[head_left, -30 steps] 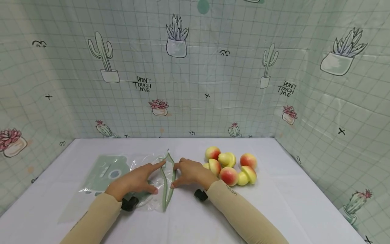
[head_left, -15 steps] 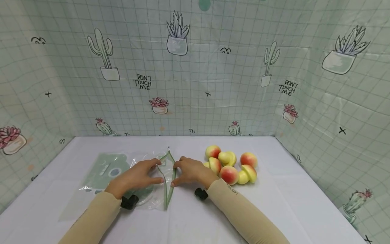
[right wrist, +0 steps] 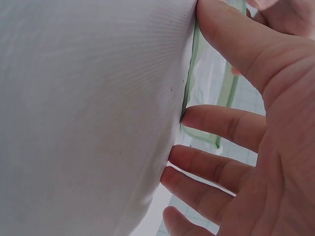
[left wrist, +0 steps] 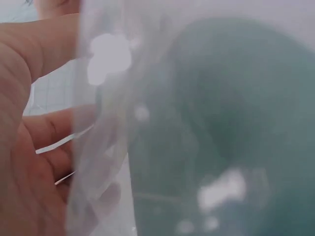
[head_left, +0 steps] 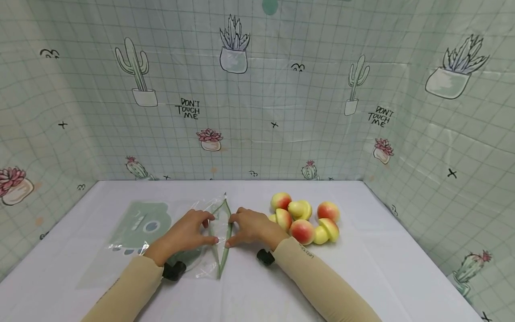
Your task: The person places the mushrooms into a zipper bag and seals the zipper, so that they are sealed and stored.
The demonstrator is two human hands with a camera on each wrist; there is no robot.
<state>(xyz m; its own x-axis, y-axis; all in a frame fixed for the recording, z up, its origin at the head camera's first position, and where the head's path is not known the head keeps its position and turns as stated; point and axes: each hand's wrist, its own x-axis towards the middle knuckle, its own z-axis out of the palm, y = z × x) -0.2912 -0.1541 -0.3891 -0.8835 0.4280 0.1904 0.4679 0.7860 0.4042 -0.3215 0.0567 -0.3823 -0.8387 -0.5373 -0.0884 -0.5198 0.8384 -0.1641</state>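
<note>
A clear plastic bag (head_left: 134, 230) with a green print lies flat on the left of the table, its green-edged mouth (head_left: 229, 230) spread into a narrow diamond. At the mouth's left edge is my left hand (head_left: 183, 232), thumb and fingers curved but apart. The left wrist view shows that hand (left wrist: 29, 167) partly behind the clear film (left wrist: 106, 147). My right hand (head_left: 252, 228) rests its thumb and forefinger on the right edge. In the right wrist view, the right hand (right wrist: 236, 142) has extended fingers touching the green edge (right wrist: 190, 78) and white cloth.
Several red-and-yellow peaches (head_left: 302, 231) and yellow curved fruits (head_left: 299, 209) lie in a group right of my right hand. White cloth (head_left: 386, 277) covers the table. A patterned curtain (head_left: 257, 98) stands behind it and along both sides.
My left fingers have drawn back slightly from the mouth's middle to its left edge, and that edge has bowed outward. The right hand stays nearly where it was.
</note>
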